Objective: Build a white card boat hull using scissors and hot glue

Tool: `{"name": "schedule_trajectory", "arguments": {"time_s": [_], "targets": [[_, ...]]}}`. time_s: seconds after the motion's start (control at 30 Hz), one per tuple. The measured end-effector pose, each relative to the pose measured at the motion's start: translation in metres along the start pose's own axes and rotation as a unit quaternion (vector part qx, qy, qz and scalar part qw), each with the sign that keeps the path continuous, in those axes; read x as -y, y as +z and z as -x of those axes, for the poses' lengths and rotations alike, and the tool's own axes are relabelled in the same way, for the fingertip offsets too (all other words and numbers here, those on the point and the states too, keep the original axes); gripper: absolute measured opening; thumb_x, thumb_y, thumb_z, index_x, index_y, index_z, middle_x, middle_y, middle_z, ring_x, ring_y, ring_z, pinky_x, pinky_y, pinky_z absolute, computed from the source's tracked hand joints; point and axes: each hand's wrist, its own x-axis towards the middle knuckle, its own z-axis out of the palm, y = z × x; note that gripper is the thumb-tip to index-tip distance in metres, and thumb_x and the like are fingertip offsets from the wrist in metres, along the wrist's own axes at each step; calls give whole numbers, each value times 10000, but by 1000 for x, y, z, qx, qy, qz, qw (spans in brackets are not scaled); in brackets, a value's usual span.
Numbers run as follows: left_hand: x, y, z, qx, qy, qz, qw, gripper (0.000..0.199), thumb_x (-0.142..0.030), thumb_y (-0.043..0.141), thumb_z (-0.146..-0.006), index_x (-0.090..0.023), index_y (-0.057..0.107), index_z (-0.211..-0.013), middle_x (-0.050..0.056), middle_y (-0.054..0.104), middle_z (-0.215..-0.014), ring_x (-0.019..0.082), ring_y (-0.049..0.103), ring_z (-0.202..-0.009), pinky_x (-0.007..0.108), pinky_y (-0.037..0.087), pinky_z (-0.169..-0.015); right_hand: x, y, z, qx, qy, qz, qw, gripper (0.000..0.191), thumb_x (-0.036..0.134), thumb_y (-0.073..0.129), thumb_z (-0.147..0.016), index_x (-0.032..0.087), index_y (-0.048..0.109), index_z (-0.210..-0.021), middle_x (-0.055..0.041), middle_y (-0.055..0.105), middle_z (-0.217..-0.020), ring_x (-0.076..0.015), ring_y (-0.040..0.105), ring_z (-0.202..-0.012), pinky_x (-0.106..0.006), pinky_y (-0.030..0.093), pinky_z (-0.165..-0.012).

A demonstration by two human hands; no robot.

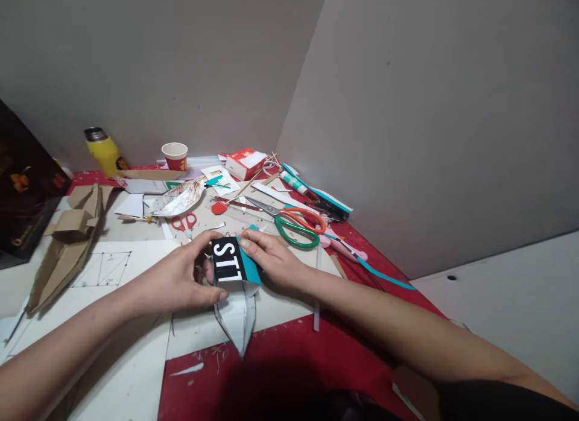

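Observation:
Between my hands is a small folded card piece (229, 261), black with white letters on one side and teal on the other. It sits over a white pointed boat-like paper form (235, 318), whose tip points toward me. My left hand (181, 276) grips the card's left side, thumb low near the white form and fingers curled behind. My right hand (274, 258) pinches the teal side, thumb on top; its other fingers are partly hidden.
Scissors with green and orange handles (297, 227) lie right of centre. Red-handled scissors (184, 222), a paper cup (175, 157), a yellow bottle (105, 155) and a red-white box (245, 163) stand or lie farther back. A brown cardboard boat form (67, 252) is at left.

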Motion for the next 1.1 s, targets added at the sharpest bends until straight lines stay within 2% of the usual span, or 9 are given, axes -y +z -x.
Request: {"name": "schedule_trajectory", "arguments": {"time_s": [0.07, 0.2, 0.33, 0.47, 0.7, 0.9, 1.1], "targets": [[0, 0, 1, -1, 8, -4, 1000, 695, -264, 712, -676, -236, 404, -1299, 46, 618, -1014, 170, 574, -739, 268, 460, -620, -1, 1, 1, -2, -16, 24, 1000, 264, 349, 404, -969, 189, 507, -787, 17, 490, -717, -137, 485, -696, -260, 382, -650], [1, -1, 2, 4, 16, -9, 1000, 667, -272, 708, -670, -243, 443, -1281, 7, 620, -898, 144, 556, -645, 243, 439, -561, -6, 4, 3, 1, -37, 53, 998, 275, 376, 394, -982, 194, 536, -833, 6, 522, -746, -147, 493, -709, -276, 396, -676], [4, -3, 3, 8, 38, 0, 999, 662, -298, 726, -645, -239, 476, -1256, 16, 621, -921, 173, 587, -723, 257, 467, -605, -11, 5, 5, 11, -45, 51, 998, 302, 403, 386, -986, 195, 587, -898, -34, 603, -836, -177, 534, -788, -311, 428, -753], [6, -5, 3, 17, 34, -24, 999, 650, -322, 732, -662, -243, 467, -1250, 13, 613, -932, 172, 582, -728, 251, 460, -606, -12, 4, 5, 19, -59, 57, 996, 324, 411, 369, -991, 197, 595, -902, -41, 604, -841, -191, 565, -849, -325, 437, -804], [4, -7, 4, 43, 18, -54, 997, 591, -299, 714, -707, -263, 437, -1228, -23, 579, -846, 164, 558, -703, 232, 432, -574, -12, 3, 3, 28, -83, 71, 994, 313, 375, 381, -991, 182, 590, -862, -52, 634, -884, -172, 579, -804, -307, 443, -747], [4, -7, 4, 52, 21, -42, 998, 593, -298, 709, -713, -257, 434, -1236, -17, 579, -872, 152, 537, -685, 229, 420, -564, -11, 2, 2, 26, -86, 54, 994, 304, 358, 395, -985, 176, 586, -832, -45, 619, -818, -178, 590, -807, -307, 449, -751], [4, -7, 4, 50, 35, -23, 998, 624, -259, 696, -706, -245, 438, -1274, -30, 548, -802, 149, 521, -660, 228, 400, -542, -7, 0, 2, 29, -76, 45, 996, 273, 340, 414, -977, 165, 622, -942, -52, 650, -876, -180, 606, -829, -300, 459, -757]]}}
